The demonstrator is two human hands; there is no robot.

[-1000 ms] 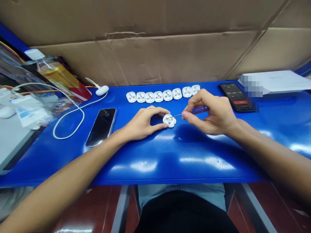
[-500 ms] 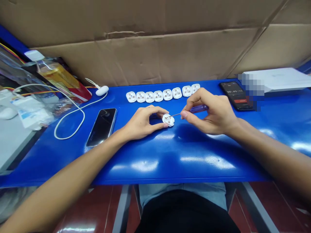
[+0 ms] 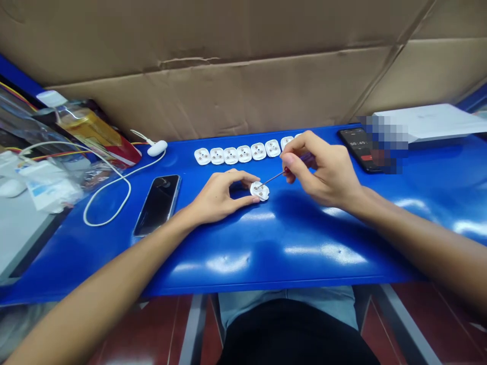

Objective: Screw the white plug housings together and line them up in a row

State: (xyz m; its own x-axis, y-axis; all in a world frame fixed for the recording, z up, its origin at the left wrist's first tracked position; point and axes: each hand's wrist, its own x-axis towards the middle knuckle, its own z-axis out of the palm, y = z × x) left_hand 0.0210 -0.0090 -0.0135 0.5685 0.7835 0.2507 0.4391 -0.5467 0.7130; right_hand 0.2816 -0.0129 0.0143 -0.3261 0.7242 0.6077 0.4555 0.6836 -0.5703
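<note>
My left hand (image 3: 218,196) pinches a small white plastic socket piece (image 3: 261,192) between thumb and fingers, just at the blue table's surface. Small metal terminals show in its upward face. A screwdriver (image 3: 274,177) is gripped in my right hand (image 3: 327,170), its thin shaft slanting down to the left. The tip reaches the piece's face near one terminal; whether it sits in a screw I cannot tell. My right fingers cover most of the handle. Behind the hands, several similar white socket pieces (image 3: 244,153) lie in a row, the rightmost partly hidden by my right hand.
A phone (image 3: 158,205) lies left of my left arm, near a looped white cable (image 3: 128,190). A tilted bottle (image 3: 89,126) and plastic bags stand at the far left. Another phone (image 3: 357,144) showing a timer and a white box (image 3: 429,124) are back right. Cardboard (image 3: 266,91) walls the rear.
My right hand has tipped the screwdriver steeper, and its handle is now more hidden by the fingers. The left hand keeps hold of the socket piece. The whole view has shifted slightly.
</note>
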